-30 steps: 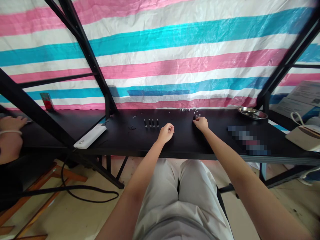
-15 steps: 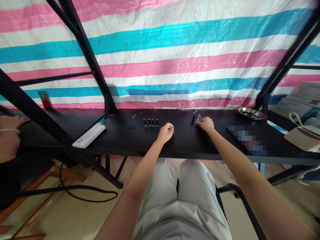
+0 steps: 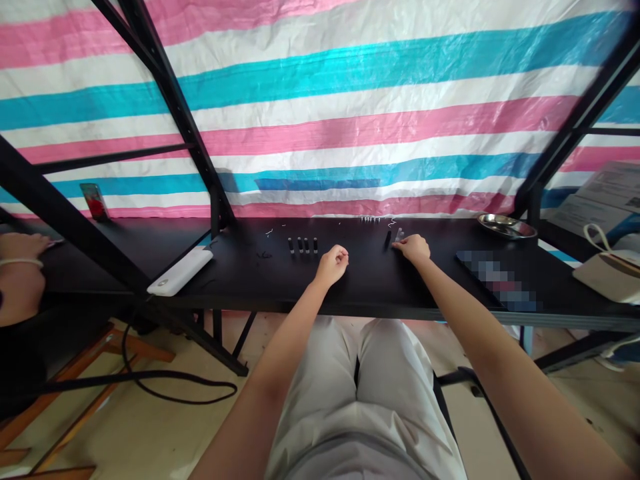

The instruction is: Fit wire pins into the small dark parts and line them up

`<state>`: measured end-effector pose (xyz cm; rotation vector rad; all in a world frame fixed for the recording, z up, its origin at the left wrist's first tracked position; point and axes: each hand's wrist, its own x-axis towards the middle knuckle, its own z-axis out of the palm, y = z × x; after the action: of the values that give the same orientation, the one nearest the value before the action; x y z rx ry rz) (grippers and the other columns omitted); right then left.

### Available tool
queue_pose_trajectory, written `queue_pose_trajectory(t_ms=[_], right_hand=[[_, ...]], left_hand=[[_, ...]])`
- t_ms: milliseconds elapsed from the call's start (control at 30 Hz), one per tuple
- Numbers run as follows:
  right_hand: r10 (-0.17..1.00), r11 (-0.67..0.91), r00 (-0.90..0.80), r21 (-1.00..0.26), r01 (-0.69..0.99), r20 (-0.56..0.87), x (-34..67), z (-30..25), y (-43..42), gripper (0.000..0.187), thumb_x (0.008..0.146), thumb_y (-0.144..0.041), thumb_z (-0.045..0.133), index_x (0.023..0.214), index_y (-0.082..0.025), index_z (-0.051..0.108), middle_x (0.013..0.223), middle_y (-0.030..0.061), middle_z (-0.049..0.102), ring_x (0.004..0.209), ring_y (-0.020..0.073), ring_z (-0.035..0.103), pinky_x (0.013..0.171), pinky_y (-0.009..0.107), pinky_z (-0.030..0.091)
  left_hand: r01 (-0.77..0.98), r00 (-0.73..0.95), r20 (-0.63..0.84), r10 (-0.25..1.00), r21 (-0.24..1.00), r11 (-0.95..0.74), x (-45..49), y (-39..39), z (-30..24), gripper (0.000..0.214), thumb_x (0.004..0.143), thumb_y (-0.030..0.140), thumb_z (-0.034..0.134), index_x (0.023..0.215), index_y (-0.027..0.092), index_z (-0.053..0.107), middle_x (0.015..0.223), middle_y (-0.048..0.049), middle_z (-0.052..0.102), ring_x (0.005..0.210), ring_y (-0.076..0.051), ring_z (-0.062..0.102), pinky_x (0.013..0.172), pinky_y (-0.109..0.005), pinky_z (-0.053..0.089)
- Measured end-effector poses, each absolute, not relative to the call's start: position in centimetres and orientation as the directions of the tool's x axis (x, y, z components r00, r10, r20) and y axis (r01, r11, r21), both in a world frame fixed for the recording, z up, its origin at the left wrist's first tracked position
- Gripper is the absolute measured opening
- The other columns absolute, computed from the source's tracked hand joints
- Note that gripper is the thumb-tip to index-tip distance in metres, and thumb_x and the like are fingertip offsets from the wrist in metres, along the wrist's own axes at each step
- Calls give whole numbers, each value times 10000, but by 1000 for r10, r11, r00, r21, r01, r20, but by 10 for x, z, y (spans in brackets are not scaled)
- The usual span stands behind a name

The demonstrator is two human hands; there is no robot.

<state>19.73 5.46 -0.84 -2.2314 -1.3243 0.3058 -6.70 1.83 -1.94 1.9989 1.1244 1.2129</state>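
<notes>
My left hand hovers over or rests on the black table, its fingers curled together; whatever they hold, if anything, is hidden. To its right, my right hand has thumb and fingers pinched low at the tabletop. Just beyond those fingertips is a small clear plastic piece; I cannot tell whether they touch it. Beside that piece lies a short black tube. Left of my left hand, several black tubes with pale ends form a row. Several thin white pieces line the table's back edge.
A white oblong device lies at the left by the rack post. On the right are a shiny metal dish, a blurred flat dark object and a beige bag. Another person's hand shows at far left.
The whole view has shifted very slightly. Both hands keep nearly the same pose and place over the table, and the tubes stay where they were.
</notes>
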Motion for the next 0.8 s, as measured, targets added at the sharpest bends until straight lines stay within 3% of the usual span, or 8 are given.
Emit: queue_pose_trajectory(t_ms=[467, 633, 800], right_hand=[[901, -329, 423, -486, 810, 96, 201, -10, 58, 340, 682, -415, 690, 929, -183, 712, 925, 118, 682, 898, 240, 633, 748, 305, 486], [928, -298, 365, -436, 849, 77, 207, -7, 55, 352, 690, -426, 686, 926, -166, 699, 931, 112, 679, 902, 232, 628, 741, 290, 478], [951, -257, 299, -342, 904, 75, 209, -2, 42, 375, 681, -449, 688, 899, -144, 680, 908, 123, 671, 885, 237, 625, 711, 283, 468]], left_hand=[[394, 138, 510, 849, 758, -519, -69, 18, -17, 110, 751, 108, 478, 822, 179, 524, 644, 14, 603, 581, -93, 555, 639, -213, 423], [401, -16, 529, 849, 781, -479, -70, 18, -16, 338, 759, 101, 490, 1087, 171, 457, 763, -3, 643, 602, -94, 551, 658, -220, 433], [254, -123, 413, 902, 892, -374, -73, 20, -15, 634, 795, 107, 461, 1369, 199, 209, 985, -37, 657, 517, -57, 539, 599, -202, 457]])
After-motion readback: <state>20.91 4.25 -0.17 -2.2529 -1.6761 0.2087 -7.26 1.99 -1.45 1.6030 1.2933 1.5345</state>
